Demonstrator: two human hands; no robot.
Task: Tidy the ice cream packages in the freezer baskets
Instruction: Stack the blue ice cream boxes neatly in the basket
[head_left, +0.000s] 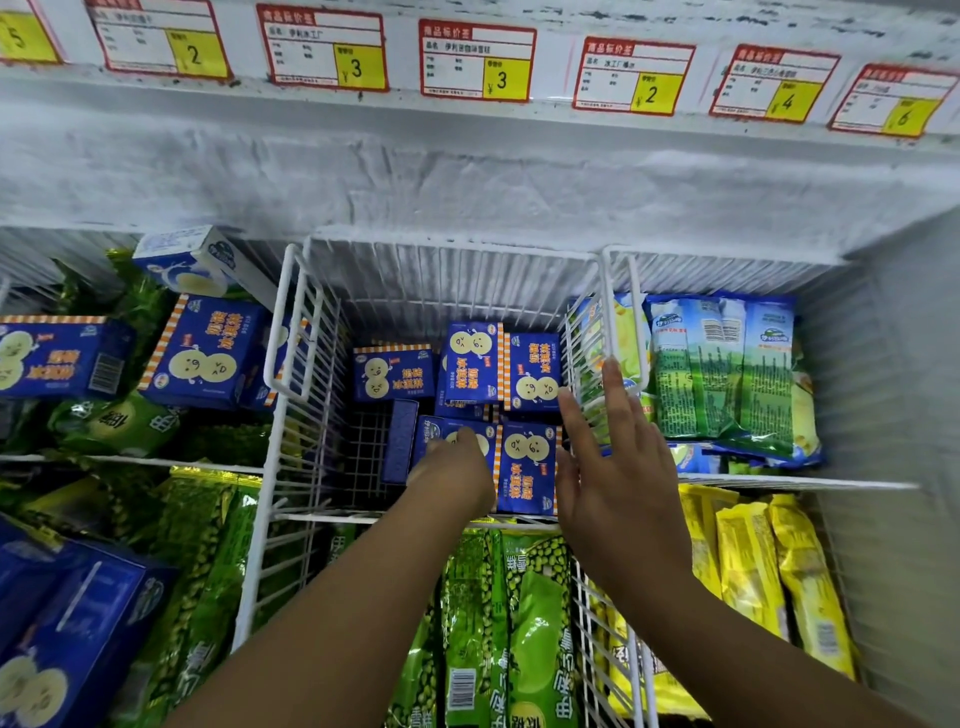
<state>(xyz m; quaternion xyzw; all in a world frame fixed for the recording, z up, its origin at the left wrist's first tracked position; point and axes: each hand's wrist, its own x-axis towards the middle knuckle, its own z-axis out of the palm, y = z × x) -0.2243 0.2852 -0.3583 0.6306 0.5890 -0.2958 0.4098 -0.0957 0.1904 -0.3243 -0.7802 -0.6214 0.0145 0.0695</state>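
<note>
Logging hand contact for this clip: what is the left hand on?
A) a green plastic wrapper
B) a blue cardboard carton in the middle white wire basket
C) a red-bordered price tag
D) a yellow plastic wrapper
B: the left hand is down inside the middle white wire basket, on a blue cardboard carton printed with yellow faces; whether it grips the carton is unclear.

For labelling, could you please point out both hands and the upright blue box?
left hand (457, 475): head view, its back.
right hand (618, 478): head view, its back.
upright blue box (400, 441): head view, side face.
</note>
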